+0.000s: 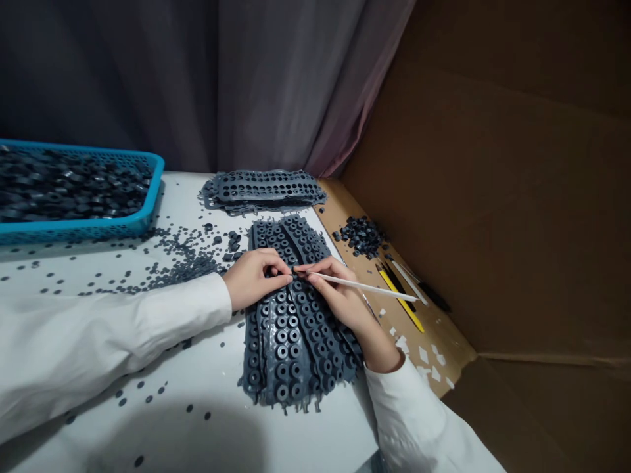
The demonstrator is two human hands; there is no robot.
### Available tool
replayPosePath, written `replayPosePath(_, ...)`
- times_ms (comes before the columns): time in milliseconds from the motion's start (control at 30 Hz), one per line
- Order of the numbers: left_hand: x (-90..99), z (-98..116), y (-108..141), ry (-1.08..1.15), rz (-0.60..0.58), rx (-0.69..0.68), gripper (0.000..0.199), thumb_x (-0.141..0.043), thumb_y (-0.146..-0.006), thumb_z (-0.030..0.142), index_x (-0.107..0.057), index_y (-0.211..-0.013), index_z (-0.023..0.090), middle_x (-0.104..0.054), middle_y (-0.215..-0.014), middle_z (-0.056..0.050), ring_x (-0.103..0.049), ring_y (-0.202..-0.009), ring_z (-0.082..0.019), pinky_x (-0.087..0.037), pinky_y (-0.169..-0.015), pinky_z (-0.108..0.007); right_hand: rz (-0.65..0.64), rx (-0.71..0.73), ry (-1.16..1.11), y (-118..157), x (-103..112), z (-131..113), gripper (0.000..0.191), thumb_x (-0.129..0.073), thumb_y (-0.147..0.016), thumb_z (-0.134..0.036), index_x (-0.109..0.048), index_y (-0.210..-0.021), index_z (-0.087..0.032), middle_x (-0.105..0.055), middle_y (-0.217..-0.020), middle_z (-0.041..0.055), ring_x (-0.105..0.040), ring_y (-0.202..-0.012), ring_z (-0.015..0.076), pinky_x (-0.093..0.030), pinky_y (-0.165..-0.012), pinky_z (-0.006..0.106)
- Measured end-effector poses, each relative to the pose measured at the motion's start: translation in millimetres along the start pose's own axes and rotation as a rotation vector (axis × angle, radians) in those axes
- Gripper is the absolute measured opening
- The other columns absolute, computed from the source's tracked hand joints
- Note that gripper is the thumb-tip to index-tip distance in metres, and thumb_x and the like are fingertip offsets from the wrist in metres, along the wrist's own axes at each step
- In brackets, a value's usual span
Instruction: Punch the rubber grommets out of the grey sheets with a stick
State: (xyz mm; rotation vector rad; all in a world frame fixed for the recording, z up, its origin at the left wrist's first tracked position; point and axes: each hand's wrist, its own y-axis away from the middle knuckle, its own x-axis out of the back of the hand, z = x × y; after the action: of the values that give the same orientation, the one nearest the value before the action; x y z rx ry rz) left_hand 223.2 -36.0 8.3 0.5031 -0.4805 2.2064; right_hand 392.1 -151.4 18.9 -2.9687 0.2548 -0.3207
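My left hand (256, 277) is over the upper part of the dark grey moulded rubber sheets (282, 335), thumb and fingertips pinched together. Whatever small dark piece may be between them is too small to make out. From the right, my right hand (338, 292) grips a thin white-handled tool (374, 288) like a pen. Its dark tip meets the left fingertips. The sheets lie overlapping in strips, covered with rows of raised rings with holes, and their edges are ragged.
A blue plastic basket (156, 190) full of small black parts stands at the left. Behind the sheets lies a stack of perforated sheets (266, 187). Small dark discs (190, 269) are scattered across the white table. On the right cardboard are black rings (363, 236), a yellow cutter (414, 316) and white scraps (424, 355).
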Motion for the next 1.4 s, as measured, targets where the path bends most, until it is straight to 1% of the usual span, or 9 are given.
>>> replayPosePath(267,18.6,9,8,-0.056,-0.047,-0.027,0.024,-0.064,-0.073,0.039,-0.067,-0.087,0.020,-0.057,-0.079,-0.001,-0.053,-0.070,-0.017,-0.041,-0.063,-0.027,0.225,-0.024,-0.288,-5,2,3,0.030,-0.065,-0.078,-0.049,-0.050,-0.082,-0.024,-0.071,-0.107,0.0058,-0.069,-0.093,0.0190,-0.055,-0.084,0.036)
replayPosePath(467,85.2,18,38,-0.273,-0.224,-0.054,0.028,-0.057,-0.079,0.046,-0.067,-0.094,0.025,-0.063,-0.096,-0.003,-0.057,-0.087,-0.021,-0.044,-0.076,-0.029,0.327,0.050,-0.239,-3,6,-1,0.021,-0.059,-0.084,-0.044,-0.048,-0.083,-0.026,-0.070,-0.108,0.0031,-0.068,-0.088,0.0161,-0.055,-0.082,0.034)
replayPosePath(567,125.3,6,74,-0.478,-0.372,0.060,0.036,-0.058,-0.079,0.053,-0.066,-0.107,0.033,-0.061,-0.110,0.001,-0.056,-0.097,-0.023,-0.042,-0.081,-0.029,0.350,0.080,-0.230,-1,10,-2,0.015,-0.058,-0.085,-0.039,-0.050,-0.084,-0.027,-0.069,-0.109,0.0009,-0.068,-0.088,0.0149,-0.055,-0.082,0.033)
replayPosePath(733,175.2,-23,158,-0.696,-0.202,0.250,0.046,-0.054,-0.080,0.061,-0.056,-0.122,0.041,-0.055,-0.127,0.010,-0.052,-0.112,-0.026,-0.038,-0.094,-0.035,0.421,0.115,-0.291,3,14,-3,0.011,-0.066,-0.079,-0.033,-0.058,-0.081,-0.025,-0.070,-0.105,0.0016,-0.069,-0.079,0.0133,-0.056,-0.076,0.030)
replayPosePath(800,190.0,-29,191,-0.758,-0.126,0.410,0.055,-0.054,-0.078,0.061,-0.054,-0.126,0.035,-0.051,-0.134,0.007,-0.048,-0.120,-0.028,-0.035,-0.100,-0.035,0.468,0.116,-0.288,2,15,-2,0.013,-0.070,-0.075,-0.032,-0.060,-0.079,-0.024,-0.071,-0.101,0.0028,-0.068,-0.075,0.0138,-0.056,-0.072,0.031)
replayPosePath(933,213.4,-40,243,-0.882,-0.073,0.670,0.074,-0.046,-0.081,0.056,-0.043,-0.136,0.007,-0.033,-0.147,-0.010,-0.029,-0.135,-0.029,-0.022,-0.111,-0.034,0.566,0.074,-0.295,-2,17,2,0.015,-0.075,-0.066,-0.033,-0.064,-0.072,-0.025,-0.071,-0.095,0.0075,-0.067,-0.071,0.0147,-0.054,-0.072,0.033)
replayPosePath(1033,221.3,-55,265,-0.914,0.000,0.789,0.078,-0.034,-0.086,0.053,-0.031,-0.139,-0.004,-0.022,-0.149,-0.022,-0.021,-0.138,-0.033,-0.020,-0.110,-0.046,0.645,0.032,-0.284,-6,19,6,0.014,-0.076,-0.063,-0.033,-0.065,-0.065,-0.027,-0.069,-0.089,0.0108,-0.065,-0.069,0.0152,-0.050,-0.075,0.038)
replayPosePath(1167,212.4,-75,263,-0.905,0.036,0.819,0.086,-0.031,-0.083,0.057,-0.026,-0.140,-0.008,-0.016,-0.147,-0.029,-0.014,-0.138,-0.040,-0.016,-0.104,-0.064,0.688,0.013,-0.251,-8,17,11,0.022,-0.080,-0.055,-0.035,-0.064,-0.068,-0.025,-0.070,-0.089,0.0076,-0.065,-0.071,0.0159,-0.047,-0.088,0.042)
replayPosePath(1400,177.8,-63,221,-0.791,-0.089,0.393,0.078,-0.031,-0.085,0.068,-0.019,-0.148,0.024,-0.019,-0.153,-0.001,-0.010,-0.141,-0.026,0.004,-0.112,-0.048,0.704,-0.106,-0.191,-4,11,5,0.035,-0.083,-0.044,-0.042,-0.063,-0.068,-0.025,-0.069,-0.088,0.0016,-0.064,-0.073,0.0160,-0.037,-0.105,0.043)
